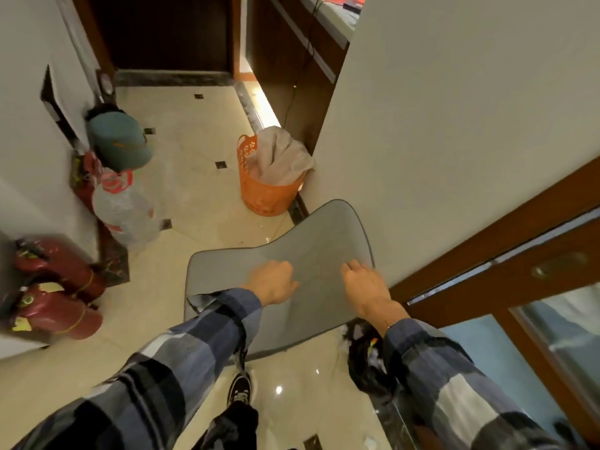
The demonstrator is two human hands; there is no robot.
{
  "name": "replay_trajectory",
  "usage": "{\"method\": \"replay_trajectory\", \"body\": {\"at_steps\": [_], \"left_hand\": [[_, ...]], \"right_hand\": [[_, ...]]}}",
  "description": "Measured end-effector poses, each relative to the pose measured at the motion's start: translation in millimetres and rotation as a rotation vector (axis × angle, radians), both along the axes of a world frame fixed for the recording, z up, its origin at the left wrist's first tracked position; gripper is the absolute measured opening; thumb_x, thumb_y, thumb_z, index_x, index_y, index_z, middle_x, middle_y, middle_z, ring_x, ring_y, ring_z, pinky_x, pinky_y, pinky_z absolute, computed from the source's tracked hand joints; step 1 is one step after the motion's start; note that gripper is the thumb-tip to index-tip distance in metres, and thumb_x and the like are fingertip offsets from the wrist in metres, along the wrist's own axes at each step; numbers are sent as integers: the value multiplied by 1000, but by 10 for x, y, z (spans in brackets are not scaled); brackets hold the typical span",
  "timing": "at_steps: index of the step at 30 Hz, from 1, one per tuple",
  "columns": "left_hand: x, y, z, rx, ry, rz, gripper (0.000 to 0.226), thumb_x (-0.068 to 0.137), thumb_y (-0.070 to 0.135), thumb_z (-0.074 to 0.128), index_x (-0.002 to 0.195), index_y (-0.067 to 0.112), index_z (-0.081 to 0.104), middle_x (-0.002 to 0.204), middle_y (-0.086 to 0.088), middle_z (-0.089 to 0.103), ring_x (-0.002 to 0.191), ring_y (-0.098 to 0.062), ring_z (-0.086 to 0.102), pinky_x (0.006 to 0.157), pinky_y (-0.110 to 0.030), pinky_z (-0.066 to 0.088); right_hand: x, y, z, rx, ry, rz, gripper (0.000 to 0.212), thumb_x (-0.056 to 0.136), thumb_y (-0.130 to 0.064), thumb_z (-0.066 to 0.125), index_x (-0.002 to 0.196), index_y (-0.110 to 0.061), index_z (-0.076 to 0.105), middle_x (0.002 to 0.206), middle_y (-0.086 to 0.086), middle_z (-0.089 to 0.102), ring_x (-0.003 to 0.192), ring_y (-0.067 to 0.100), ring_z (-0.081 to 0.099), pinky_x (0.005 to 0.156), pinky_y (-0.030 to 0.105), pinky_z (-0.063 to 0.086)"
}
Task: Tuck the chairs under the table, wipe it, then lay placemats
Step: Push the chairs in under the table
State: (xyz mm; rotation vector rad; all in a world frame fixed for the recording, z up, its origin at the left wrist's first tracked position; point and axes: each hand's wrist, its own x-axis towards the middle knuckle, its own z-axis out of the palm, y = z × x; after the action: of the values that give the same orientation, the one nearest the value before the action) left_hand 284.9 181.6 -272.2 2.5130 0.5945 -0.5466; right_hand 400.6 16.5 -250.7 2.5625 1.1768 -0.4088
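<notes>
Both hands carry one grey placemat (292,254) in the lower middle of the frame, above the tiled floor (194,196) of a corridor; no table or chairs show. The left hand (274,282) curls its fingers over the mat's near part, and the right hand (365,284) holds the right edge, its fingers tucked round it. The mat bows between the two grips, so I judge it could fold or slip loose, and its far corner runs close to the white wall (454,125) and might brush it. Counted: one mat, one orange basket (263,193) with cloth, two red extinguishers (55,287) at lower left, one water bottle (126,212).
</notes>
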Motion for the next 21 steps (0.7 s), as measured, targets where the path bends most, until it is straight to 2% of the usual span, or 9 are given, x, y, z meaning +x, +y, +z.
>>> {"method": "replay_trajectory", "body": {"at_steps": [3,7,13,17,19,21], "left_hand": [[444,-112,57,16,-4,-29,39,102,40,48,119,6,57,119,-17,61,107,-36,60,81,-38,47],[814,-287,-20,-1,23,-9,39,101,42,48,118,7,56,122,-17,61,109,-36,59,85,-41,48],[1317,-609,-293,-73,88,135,43,98,44,54,120,8,55,122,-15,61,109,-35,59,84,-40,48],[1556,-839,-497,-146,108,323,51,90,53,62,114,9,55,115,-13,63,101,-33,60,75,-38,46],[1614,-969,-557,-171,122,380,60,85,58,66,117,9,53,117,-13,62,103,-33,59,79,-40,49],[1669,-1093,-597,-209,114,432,70,81,62,68,123,8,51,120,-14,60,106,-34,59,84,-41,49]], "right_hand": [[467,-53,-36,-13,-37,51,43,90,-2,49,133,-7,45,135,15,46,128,33,41,107,41,36],[890,-82,-131,-51,-89,194,50,91,-7,53,139,-8,41,144,15,38,135,33,34,113,41,30],[1676,82,-446,-172,-143,587,49,97,-11,46,145,-6,35,157,18,20,146,36,13,119,49,14],[2137,240,-688,-227,-143,885,54,92,-16,55,143,-7,39,154,18,26,145,36,15,119,53,11],[2244,263,-746,-267,-132,961,54,91,-16,56,142,-7,39,151,18,30,144,37,18,118,54,11],[2331,296,-786,-259,-135,1034,47,90,-16,56,136,-7,48,143,19,41,138,38,28,118,54,14]]}}
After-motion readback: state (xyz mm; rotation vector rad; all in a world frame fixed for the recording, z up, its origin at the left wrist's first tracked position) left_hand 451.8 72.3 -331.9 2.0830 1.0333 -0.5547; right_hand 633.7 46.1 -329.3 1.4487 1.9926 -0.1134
